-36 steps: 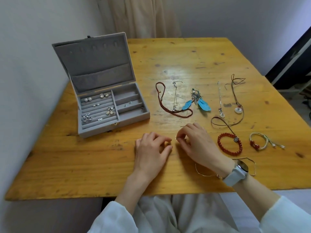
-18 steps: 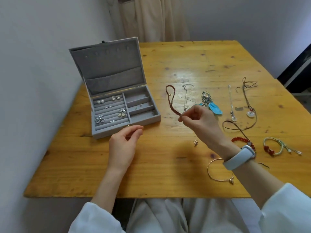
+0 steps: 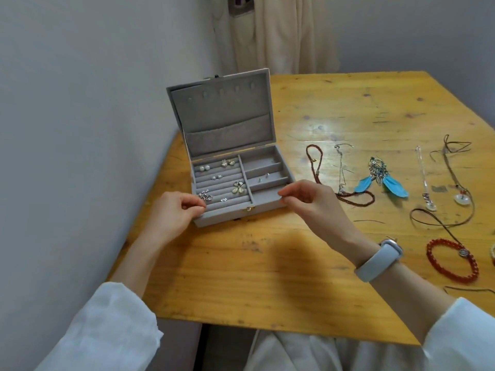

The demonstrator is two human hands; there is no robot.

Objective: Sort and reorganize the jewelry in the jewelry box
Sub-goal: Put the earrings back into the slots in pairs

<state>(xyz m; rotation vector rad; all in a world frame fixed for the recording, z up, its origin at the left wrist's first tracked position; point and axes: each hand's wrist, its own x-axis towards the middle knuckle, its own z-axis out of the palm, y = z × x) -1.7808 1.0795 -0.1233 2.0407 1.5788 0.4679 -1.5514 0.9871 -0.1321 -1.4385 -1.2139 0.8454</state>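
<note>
Box [image 3: 270, 207] sits open at the table's left; my hands, left [image 3: 175, 212] and right [image 3: 310, 202], pinch over its front, contents too small to tell. Next I seat each piece gently.

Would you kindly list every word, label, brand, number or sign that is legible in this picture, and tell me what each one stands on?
None: no legible text shows anywhere in the head view.
The grey jewelry box, lid and compartments, bears no print.
The watch on the right wrist shows only its plain band; its face is turned away.
The silver charm on the red bead bracelet is too small to make out.
</note>
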